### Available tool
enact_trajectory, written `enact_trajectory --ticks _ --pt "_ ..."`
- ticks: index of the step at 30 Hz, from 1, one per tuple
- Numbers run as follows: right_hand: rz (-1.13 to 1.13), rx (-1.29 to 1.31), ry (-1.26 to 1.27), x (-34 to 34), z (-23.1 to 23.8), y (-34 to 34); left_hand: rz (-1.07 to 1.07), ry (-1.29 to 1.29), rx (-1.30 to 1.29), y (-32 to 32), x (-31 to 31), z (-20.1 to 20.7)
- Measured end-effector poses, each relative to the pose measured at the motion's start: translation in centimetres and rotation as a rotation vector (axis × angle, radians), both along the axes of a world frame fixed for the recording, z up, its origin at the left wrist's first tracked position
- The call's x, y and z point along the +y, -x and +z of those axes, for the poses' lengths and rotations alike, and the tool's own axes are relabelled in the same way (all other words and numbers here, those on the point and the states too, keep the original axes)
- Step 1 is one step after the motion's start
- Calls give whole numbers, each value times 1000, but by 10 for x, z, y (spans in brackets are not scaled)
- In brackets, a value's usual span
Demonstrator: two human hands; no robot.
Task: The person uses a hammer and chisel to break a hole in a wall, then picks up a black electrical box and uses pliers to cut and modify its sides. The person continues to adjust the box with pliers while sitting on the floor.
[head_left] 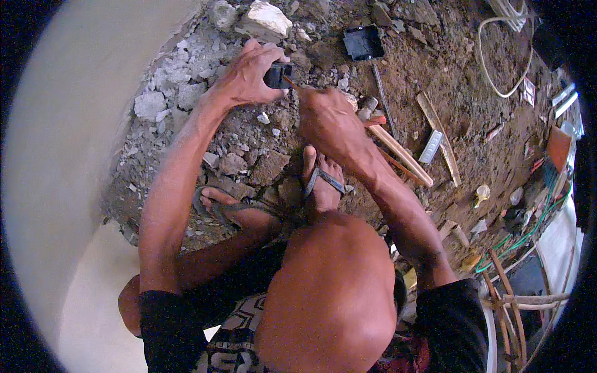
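Between the thumb and fingers of my left hand is a small black plastic box, held just above the rubble. It looks like an electrical back box. My right hand is closed close beside it, knuckles up. A thin orange-brown tip runs from the right fingers toward the box's open side; the rest of that thing is hidden in the grip. Farther off, a second black box of larger size lies open on the ground.
Beside my right forearm lies a hammer with a wooden handle, near a thin metal rod. A wooden strip and a pale perforated piece lie beyond. Broken stones line the wall. A pale cable loop is far right.
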State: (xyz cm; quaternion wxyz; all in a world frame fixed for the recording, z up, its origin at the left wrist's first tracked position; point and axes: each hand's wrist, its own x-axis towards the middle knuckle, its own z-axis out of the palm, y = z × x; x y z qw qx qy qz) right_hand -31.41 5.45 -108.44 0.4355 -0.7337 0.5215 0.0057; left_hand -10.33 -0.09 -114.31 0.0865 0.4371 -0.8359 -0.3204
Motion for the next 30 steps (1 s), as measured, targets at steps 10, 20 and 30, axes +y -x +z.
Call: enact_trajectory --ticks 10,20,30 --pt "13 -55 100 -8 -11 -10 -19 104 27 0 2 -8" --pt "-44 -40 43 0 -14 -8 -38 38 -29 -2 1 -5" --pt "-16 -56 193 0 -31 -15 -36 -14 -48 -3 -1 -10"
